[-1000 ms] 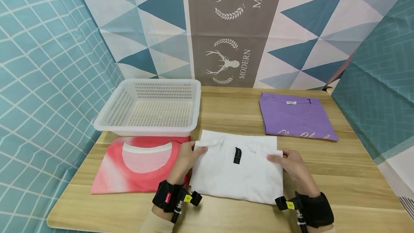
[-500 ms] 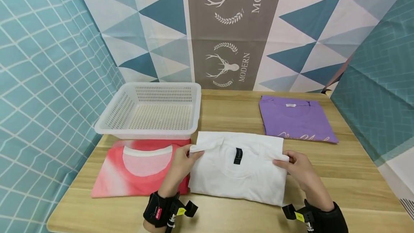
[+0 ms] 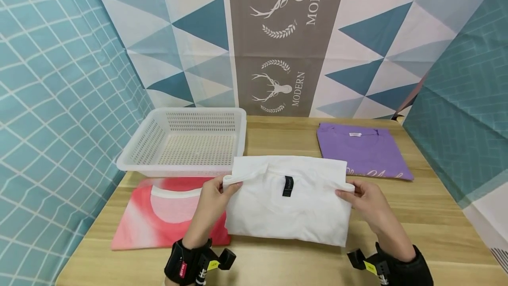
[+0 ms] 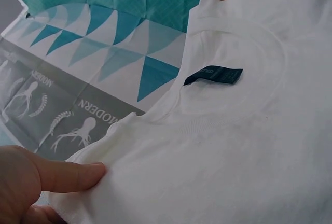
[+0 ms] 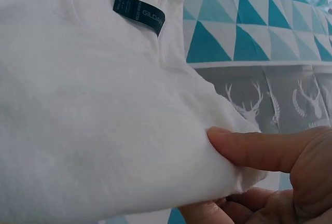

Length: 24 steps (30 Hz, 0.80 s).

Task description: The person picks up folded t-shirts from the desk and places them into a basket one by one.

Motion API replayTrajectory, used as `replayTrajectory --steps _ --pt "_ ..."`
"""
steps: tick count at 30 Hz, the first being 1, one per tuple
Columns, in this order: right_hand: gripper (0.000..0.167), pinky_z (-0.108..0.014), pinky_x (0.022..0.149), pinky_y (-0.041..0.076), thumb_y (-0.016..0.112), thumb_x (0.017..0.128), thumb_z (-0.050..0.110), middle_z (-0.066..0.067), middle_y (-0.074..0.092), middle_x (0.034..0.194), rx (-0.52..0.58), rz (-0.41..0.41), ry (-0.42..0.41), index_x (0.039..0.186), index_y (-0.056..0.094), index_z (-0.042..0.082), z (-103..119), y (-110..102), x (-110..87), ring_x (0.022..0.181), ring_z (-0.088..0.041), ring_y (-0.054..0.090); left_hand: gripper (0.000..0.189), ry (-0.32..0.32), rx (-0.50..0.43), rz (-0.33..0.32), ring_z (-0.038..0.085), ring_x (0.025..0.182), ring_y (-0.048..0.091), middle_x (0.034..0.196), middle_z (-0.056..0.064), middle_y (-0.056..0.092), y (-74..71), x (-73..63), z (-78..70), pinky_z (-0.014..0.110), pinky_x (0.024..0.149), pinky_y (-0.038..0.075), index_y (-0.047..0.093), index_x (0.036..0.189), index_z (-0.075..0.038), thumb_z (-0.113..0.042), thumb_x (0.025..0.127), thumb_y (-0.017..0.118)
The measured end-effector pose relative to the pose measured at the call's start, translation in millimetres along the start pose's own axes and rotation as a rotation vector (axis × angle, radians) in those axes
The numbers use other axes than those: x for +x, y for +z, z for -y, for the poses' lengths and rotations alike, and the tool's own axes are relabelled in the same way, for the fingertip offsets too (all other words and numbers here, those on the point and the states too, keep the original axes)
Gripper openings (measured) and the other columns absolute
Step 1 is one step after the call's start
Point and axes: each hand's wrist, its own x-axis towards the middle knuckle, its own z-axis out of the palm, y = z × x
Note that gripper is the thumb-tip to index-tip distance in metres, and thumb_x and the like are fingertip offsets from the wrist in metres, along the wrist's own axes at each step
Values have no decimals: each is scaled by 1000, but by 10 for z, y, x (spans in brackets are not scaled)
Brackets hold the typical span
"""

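Note:
A folded white T-shirt (image 3: 289, 215) with a dark neck label (image 3: 288, 186) is held by both hands at the centre of the head view. My left hand (image 3: 214, 197) pinches its left upper corner, thumb on top. My right hand (image 3: 365, 200) pinches the right upper corner, with fingers curled underneath in the right wrist view. The shirt overlaps the edge of a folded red-and-white T-shirt (image 3: 139, 228) on the left. Its near edge appears raised over the table, with a shadow below.
A white perforated plastic basket (image 3: 182, 169) stands at the back left, behind the red shirt. On the back right of the wooden table (image 3: 420, 220) lies a folded purple T-shirt (image 3: 357, 153). Patterned cloth (image 3: 274, 56) hangs behind the table.
Both hands have lifted the white T-shirt and shifted it slightly left, and it now overlaps the red shirt and the purple one's corner. The head view has tilted up a little.

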Motion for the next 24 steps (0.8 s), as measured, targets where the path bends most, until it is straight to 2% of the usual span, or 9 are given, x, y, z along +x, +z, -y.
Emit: replayTrajectory --steps 2,6,12,17,21,24 --pt "40 -19 60 48 63 93 14 -7 62 96 -33 3 -10 125 55 -8 60 7 12 71 2 51 21 3 9 -8 8 62 40 77 11 61 -62 7 -21 19 52 33 70 102 4 -7 85 70" --pt "35 -20 60 45 63 93 17 -8 55 93 -71 10 -40 120 56 -5 200 43 48 72 -7 45 21 -1 31 -32 7 62 41 75 7 61 -209 35 -60 19 53 34 70 104 4 -9 87 69" --pt "32 -20 64 47 62 93 16 -12 61 98 -63 21 -114 117 57 -5 451 117 154 75 -8 48 21 -18 38 -84 6 63 43 74 4 58 -461 104 -122 19 55 36 68 103 4 -12 90 66" --pt "25 -20 61 46 63 93 13 -10 63 90 0 34 -169 109 59 -5 645 211 264 70 -5 51 25 21 53 -101 2 65 49 90 15 68 -666 185 -181 19 56 43 65 109 5 -13 93 61" --pt "21 -21 57 43 62 92 11 -8 61 85 6 23 -205 105 60 -5 791 295 354 65 -7 47 32 21 83 -94 -1 68 52 105 22 66 -818 258 -211 18 57 44 62 118 3 -19 96 57" --pt "19 -22 54 38 62 92 10 -7 59 82 0 19 -222 105 61 -4 898 370 422 62 -9 42 37 11 102 -111 -4 71 53 114 22 64 -929 297 -225 16 61 46 60 123 2 -24 97 56"
